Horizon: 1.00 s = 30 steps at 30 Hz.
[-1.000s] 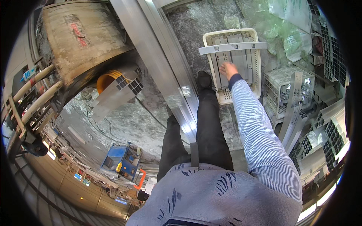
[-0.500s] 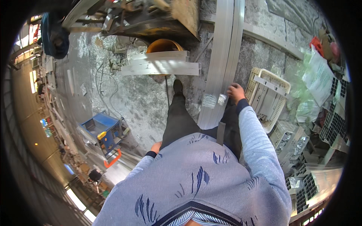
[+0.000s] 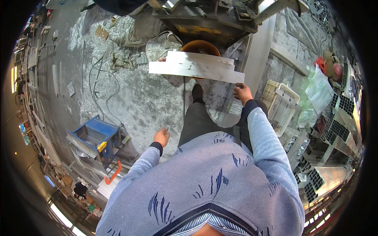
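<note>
Two pale silver metal bars (image 3: 193, 71) lie side by side, crossing in front of an orange round bucket (image 3: 215, 48), whose near part they hide. My right hand (image 3: 243, 93) is at the right end of the nearer bar, fingers slightly bent and apart; contact with the bar is hard to make out, and nothing is gripped. Lower left, my left hand (image 3: 162, 137) hangs empty beside my leg, its fingers loosely bent and apart. Long aluminium profiles (image 3: 258, 49) run along the floor beyond my right hand.
A dark machine bench (image 3: 204, 23) stands ahead. Cables (image 3: 94, 84) lie on the floor at left, near a blue metal cart (image 3: 100, 131) with an orange handle. At right are a cream plastic crate (image 3: 293, 98), plastic bags (image 3: 319, 92) and stacked profiles (image 3: 319, 183).
My view has swung toward the machine and the bars, which now appear closer. My right hand has moved from above the long profiles to the bars' end. My left hand has come forward from my side.
</note>
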{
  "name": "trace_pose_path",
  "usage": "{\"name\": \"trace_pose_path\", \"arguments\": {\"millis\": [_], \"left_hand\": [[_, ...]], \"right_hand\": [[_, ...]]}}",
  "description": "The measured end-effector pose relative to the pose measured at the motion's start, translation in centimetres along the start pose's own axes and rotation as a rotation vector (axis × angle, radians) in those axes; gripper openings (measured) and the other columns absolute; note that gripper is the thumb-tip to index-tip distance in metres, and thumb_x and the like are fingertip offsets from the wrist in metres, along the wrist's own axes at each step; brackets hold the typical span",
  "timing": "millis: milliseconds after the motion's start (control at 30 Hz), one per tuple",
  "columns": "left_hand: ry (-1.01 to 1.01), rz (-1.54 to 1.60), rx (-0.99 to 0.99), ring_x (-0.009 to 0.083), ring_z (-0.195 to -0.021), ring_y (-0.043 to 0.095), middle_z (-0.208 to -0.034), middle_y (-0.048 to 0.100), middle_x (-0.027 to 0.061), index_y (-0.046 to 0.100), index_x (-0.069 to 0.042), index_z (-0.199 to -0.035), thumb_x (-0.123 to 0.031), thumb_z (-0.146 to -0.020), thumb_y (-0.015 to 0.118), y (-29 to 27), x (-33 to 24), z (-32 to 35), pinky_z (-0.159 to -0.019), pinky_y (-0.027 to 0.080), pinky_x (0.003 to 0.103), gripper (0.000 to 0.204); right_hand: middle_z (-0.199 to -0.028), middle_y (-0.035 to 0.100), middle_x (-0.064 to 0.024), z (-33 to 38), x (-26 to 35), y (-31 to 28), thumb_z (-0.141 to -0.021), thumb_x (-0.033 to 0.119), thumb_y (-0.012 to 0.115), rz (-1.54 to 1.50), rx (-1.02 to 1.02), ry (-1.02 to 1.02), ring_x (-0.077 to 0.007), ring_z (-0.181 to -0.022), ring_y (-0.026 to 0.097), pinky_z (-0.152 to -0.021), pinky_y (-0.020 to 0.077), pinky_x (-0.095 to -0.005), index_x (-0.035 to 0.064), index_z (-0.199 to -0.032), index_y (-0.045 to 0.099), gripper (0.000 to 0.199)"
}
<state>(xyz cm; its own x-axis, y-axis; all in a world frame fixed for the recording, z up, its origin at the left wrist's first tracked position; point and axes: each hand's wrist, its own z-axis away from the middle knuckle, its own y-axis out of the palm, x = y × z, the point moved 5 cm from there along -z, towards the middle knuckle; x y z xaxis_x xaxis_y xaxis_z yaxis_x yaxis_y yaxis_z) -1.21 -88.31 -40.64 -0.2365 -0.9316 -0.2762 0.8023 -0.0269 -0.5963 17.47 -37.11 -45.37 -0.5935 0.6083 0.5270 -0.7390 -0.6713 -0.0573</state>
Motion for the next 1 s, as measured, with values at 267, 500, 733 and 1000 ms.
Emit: {"name": "trace_pose_path", "arguments": {"millis": [267, 500, 733, 1000], "left_hand": [[-0.129, 0.310, 0.291, 0.0297, -0.103, 0.073, -0.110, 0.076, 0.0154, 0.068, -0.007, -0.120, -0.019, -0.092, 0.066, 7.1, 5.5, 2.5, -0.091, 0.056, 0.037, 0.031], [-0.081, 0.353, 0.085, 0.0310, -0.099, 0.074, -0.105, 0.076, 0.0167, 0.067, -0.003, -0.116, -0.012, -0.093, 0.067, 2.0, 1.8, 4.8, -0.085, 0.057, 0.039, 0.024], [-0.382, 0.769, 0.000, 0.0145, -0.094, 0.070, -0.101, 0.076, 0.0119, 0.067, 0.001, -0.119, -0.013, -0.095, 0.069, 4.0, 0.6, 10.9, -0.085, 0.052, 0.030, 0.028], [-0.572, 0.704, -0.044, 0.0134, -0.097, 0.069, -0.104, 0.076, 0.0124, 0.067, 0.001, -0.120, -0.016, -0.094, 0.069, 5.0, -3.0, 14.4, -0.086, 0.052, 0.029, 0.031]], "right_hand": [[-0.090, 0.072, -0.0124, -4.9, 2.4, 0.2, -0.087, 0.014, 0.065, 0.112, -0.185, -0.106, -0.0184, -0.068, 0.068, -0.059, 0.0543, -0.0317, -0.0033, -0.119, 0.066, 0.037], [-0.101, 0.073, -0.0242, -14.6, 1.4, -0.9, -0.080, 0.027, 0.068, 0.488, -0.217, -0.134, -0.0353, -0.088, 0.072, -0.081, 0.0574, -0.0420, -0.0042, -0.112, 0.069, 0.045], [-0.113, 0.071, -0.0252, -19.8, 0.6, -0.3, -0.084, 0.042, 0.067, 1.105, -0.107, -0.095, -0.0410, -0.113, 0.065, -0.096, 0.0530, -0.0465, 0.0052, -0.109, 0.073, 0.045], [-0.074, 0.065, -0.0087, -20.6, -0.3, -1.2, -0.087, 0.023, 0.074, 0.448, -0.118, 0.217, -0.0201, -0.061, 0.067, -0.056, 0.0548, -0.0329, 0.0018, -0.102, 0.068, 0.027]]}}
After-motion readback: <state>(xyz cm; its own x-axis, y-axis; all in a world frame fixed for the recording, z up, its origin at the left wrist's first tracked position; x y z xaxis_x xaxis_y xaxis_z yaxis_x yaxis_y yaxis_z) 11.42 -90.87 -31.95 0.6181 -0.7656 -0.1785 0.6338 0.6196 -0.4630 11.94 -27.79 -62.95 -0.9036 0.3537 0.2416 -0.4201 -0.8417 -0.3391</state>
